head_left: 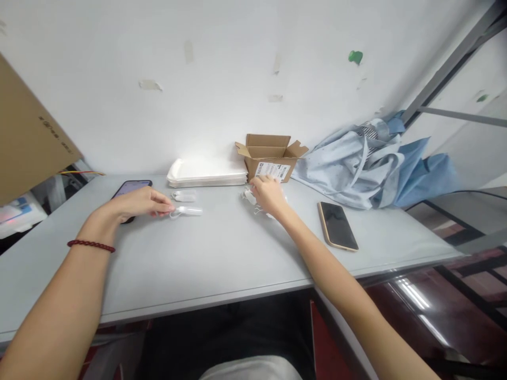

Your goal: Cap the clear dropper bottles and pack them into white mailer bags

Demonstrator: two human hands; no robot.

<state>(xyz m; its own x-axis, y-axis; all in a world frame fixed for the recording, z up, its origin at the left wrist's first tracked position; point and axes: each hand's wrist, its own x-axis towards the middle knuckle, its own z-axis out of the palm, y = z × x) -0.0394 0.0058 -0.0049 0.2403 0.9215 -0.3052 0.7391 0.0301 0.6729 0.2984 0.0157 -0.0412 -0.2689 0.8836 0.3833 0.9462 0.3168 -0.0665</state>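
Note:
My left hand [148,202] is closed in a pinch on the looped end of a small whitish tube [190,211], which lies on the grey table pointing right. Just behind it rests a similar small tube [185,196], apart from my fingers. My right hand [270,192] reaches down in front of the cardboard box, its fingers curled over a small cluster of whitish looped pieces [249,196]. What its fingertips grip is hidden. Under my left wrist lies a dark phone [132,186], partly covered.
A stack of white paper envelopes or trays [208,173] stands against the wall, beside an open cardboard box [273,158]. On the right are a gold-edged phone [338,226] and a crumpled light-blue cloth bag [352,163]. A large cardboard sheet [31,137] leans at left.

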